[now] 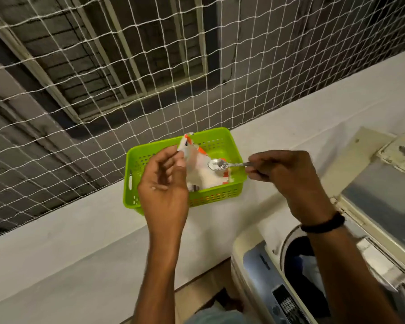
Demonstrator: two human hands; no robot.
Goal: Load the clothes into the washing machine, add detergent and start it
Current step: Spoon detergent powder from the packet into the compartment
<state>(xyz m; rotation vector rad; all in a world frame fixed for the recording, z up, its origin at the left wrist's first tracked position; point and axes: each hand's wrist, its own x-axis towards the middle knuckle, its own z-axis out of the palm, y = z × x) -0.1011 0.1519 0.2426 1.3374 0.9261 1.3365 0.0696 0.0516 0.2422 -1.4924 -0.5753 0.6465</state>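
A white and orange detergent packet [198, 170] lies in a green plastic basket [222, 141] on the white ledge. My left hand [165, 181] pinches the packet's top edge and holds it up. My right hand [282, 171] grips the handle of a metal spoon [218, 164], whose bowl hovers over the packet's mouth with a little white powder on it. At the lower right the top-loading washing machine [255, 260] stands with its lid [381, 190] raised, and clothes [306, 270] show inside the drum.
White netting [126, 73] closes off the opening behind the ledge [80, 242]. The machine's control panel [288, 305] faces me at the bottom. A black band circles my right wrist.
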